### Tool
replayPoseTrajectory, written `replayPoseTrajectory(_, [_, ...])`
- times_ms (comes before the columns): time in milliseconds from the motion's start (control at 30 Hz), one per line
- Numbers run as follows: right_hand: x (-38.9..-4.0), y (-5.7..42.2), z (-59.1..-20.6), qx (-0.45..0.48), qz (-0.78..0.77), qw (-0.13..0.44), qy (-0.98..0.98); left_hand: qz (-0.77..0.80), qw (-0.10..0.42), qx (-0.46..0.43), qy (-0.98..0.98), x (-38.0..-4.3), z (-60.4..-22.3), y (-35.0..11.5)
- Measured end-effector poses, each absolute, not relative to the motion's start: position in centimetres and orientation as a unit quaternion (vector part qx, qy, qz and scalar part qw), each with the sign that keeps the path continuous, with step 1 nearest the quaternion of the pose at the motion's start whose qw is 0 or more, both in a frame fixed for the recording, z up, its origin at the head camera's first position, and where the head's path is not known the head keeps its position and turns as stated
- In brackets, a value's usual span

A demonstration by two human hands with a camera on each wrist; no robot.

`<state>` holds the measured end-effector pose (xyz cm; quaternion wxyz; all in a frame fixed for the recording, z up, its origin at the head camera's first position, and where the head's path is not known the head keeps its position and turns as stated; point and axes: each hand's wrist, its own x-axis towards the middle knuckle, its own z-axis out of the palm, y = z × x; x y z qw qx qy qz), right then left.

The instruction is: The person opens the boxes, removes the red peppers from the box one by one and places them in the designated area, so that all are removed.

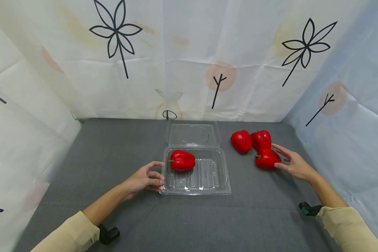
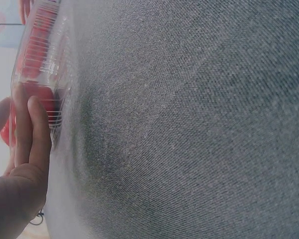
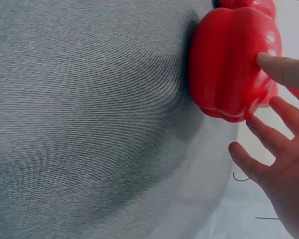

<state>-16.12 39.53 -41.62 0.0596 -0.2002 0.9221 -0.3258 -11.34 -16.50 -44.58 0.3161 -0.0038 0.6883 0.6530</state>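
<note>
A clear plastic clamshell container (image 1: 222,171) lies with its lid (image 1: 193,134) folded back. Inside its left half rests one red bell pepper (image 1: 182,161), stem pointing left. My left hand (image 1: 146,178) touches the container's left edge; in the left wrist view its fingers (image 2: 38,132) lie nearly straight along the outer wall. On the right, my right hand (image 1: 294,164) reaches round the right side of another red bell pepper (image 1: 267,159), its fingers spread. In the right wrist view the thumb overlaps this pepper (image 3: 226,64), while the other fingers stay extended past its end.
Two more red bell peppers, one at the left (image 1: 241,141) and one behind (image 1: 261,139), sit close to the pepper by my right hand. Grey cloth covers the table (image 1: 195,224). White printed curtains (image 1: 189,42) enclose the back and sides.
</note>
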Motion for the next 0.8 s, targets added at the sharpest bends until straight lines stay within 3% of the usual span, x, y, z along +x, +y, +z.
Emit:
replayPoseTrajectory(333, [-16.5,36.4,-39.3,-0.188,-0.332,-0.009,0.924,0.65,0.314,-0.013,0.692,-11.4,-44.5,-16.4])
replayPoseTrajectory(800, [-18.3,27.3,-36.9,-0.269,-0.344,0.038,0.899,0.651,0.311,-0.009,0.693,-11.2,-44.7,-16.4])
